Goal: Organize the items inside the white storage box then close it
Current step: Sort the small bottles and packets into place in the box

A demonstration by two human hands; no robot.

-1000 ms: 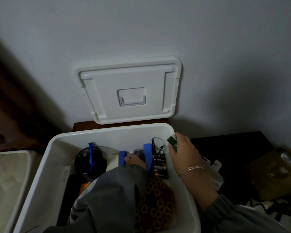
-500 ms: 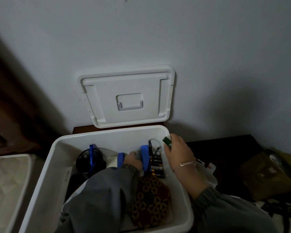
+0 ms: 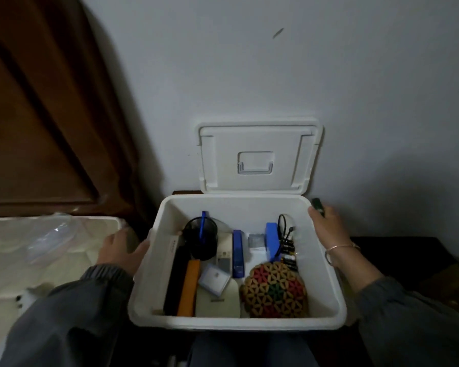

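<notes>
We see the white plastic storage box (image 3: 236, 323) standing open, its flat white lid (image 3: 257, 139) propped against the wall behind it. A black mesh pen cup (image 3: 200, 239), a blue stapler (image 3: 238, 256) and a round woven mat (image 3: 274, 290) lie inside. The left hand (image 3: 121, 250) grips the box's left wall with its thumb at the rim, and the right hand (image 3: 329, 229) rests on the right rim, fingers curled round a small dark green object (image 3: 318, 205).
</notes>
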